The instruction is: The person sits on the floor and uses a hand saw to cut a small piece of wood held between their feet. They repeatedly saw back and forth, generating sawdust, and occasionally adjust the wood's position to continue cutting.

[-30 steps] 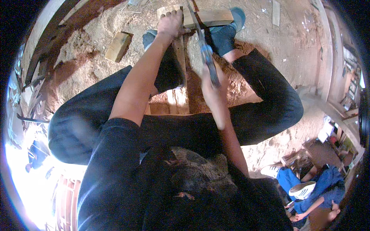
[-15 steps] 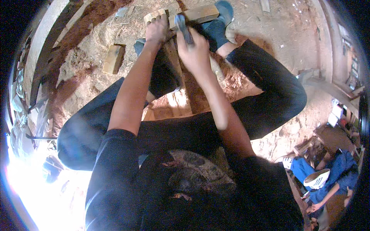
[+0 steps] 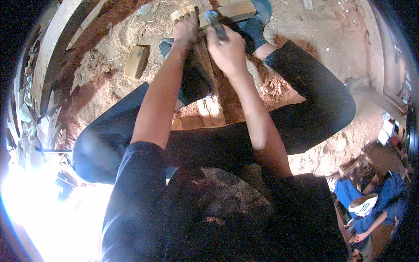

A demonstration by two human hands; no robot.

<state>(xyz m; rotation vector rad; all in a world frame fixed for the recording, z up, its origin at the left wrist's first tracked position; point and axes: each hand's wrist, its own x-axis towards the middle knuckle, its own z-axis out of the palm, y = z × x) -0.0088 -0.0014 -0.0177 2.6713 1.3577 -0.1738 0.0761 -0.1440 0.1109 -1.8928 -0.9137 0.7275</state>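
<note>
My left hand is curled over a pale wooden block near the top of the picture, its knuckles side by side. Just right of it, my right hand is closed around a hand tool with a dark and blue handle. Thin metal seems to extend from the handle towards the wood, but blur hides the tool's working end. A longer timber piece lies beyond my right hand, by my right foot. Below both hands, a wooden plank runs back between my legs.
A short wood block lies on the dusty ground to the left. Curved-looking beams stand along the left side, with scraps beside them. Another person in blue trousers sits at the lower right near a wooden frame.
The whole view has shifted, placing things slightly further right and the hands a little higher. My right hand still grips the tool, and my left hand stays on the block.
</note>
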